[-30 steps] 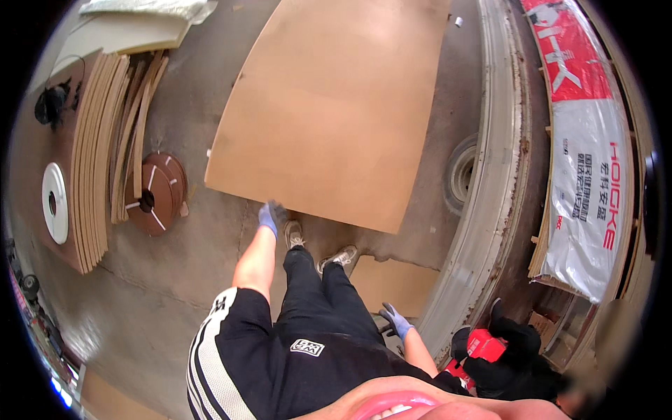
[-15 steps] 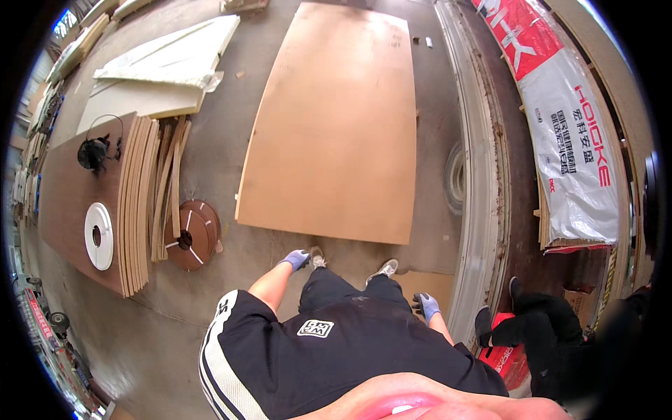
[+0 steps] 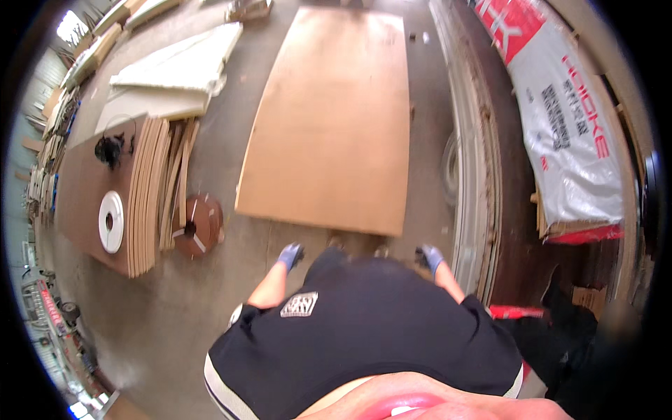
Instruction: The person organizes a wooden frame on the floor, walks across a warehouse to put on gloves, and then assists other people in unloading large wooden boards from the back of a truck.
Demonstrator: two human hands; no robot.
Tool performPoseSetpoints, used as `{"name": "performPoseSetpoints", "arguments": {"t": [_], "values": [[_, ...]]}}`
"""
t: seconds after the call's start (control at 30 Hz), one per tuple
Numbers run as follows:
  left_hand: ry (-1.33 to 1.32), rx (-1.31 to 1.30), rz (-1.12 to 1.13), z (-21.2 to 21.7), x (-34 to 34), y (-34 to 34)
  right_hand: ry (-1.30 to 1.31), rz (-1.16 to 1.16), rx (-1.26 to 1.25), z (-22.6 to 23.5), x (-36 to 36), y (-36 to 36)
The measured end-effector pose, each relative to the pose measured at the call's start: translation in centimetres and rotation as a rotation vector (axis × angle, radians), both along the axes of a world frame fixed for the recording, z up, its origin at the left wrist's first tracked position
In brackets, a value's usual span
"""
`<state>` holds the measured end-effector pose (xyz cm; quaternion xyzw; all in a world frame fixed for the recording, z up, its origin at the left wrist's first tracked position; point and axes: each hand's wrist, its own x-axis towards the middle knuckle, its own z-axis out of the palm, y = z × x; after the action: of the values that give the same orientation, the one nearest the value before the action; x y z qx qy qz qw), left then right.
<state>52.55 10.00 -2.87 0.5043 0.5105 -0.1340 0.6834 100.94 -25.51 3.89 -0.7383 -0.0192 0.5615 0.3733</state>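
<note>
A large tan board (image 3: 325, 133), long and flat, lies in front of me with its near edge just beyond my feet. My left hand (image 3: 290, 256), in a blue-grey glove with dark fingers, hangs near the board's near left corner without touching it. On the other side, my right hand (image 3: 429, 257) wears a matching glove and is held just past the near right corner, also apart from the board. The fingers of both hands are loosely bent and apart, with nothing visible in them. My shoes are mostly hidden behind my shirt.
Left of the board stands a stack of brown boards (image 3: 91, 192) bearing a white roll (image 3: 110, 222) and a black item. A brown roll (image 3: 198, 224) and pale panels (image 3: 168, 70) are near it. A long metal rail (image 3: 472, 175), a wrapped stack (image 3: 560, 126) and a dark-clothed person (image 3: 560, 339) are at right.
I have come closer to the board, and my body leans further forward. My right hand has moved forward, level with the left. The other person's legs now sit lower in view.
</note>
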Motion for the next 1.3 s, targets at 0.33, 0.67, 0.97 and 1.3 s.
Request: {"name": "performPoseSetpoints", "arguments": {"t": [0.33, 0.67, 0.97, 1.3], "values": [[0.116, 0.067, -0.082, 1.0, -0.4, -2.8, -0.117, -0.227, -0.136, 5.0, -6.2, -2.4], [0.231, 0.166, -0.005, 0.0, -6.9, 4.4, -0.236, -0.195, -0.082, 5.4, -7.3, -6.2], [-0.857, 0.582, -0.046, 33.0, 18.0, 10.5, -0.348, -0.127, -0.179, 6.9, -8.7, -5.5], [-1.736, 1.901, -0.473, 73.2, 19.3, 0.7, -0.208, -0.47, -0.147, 6.5, -14.8, -15.8]]}}
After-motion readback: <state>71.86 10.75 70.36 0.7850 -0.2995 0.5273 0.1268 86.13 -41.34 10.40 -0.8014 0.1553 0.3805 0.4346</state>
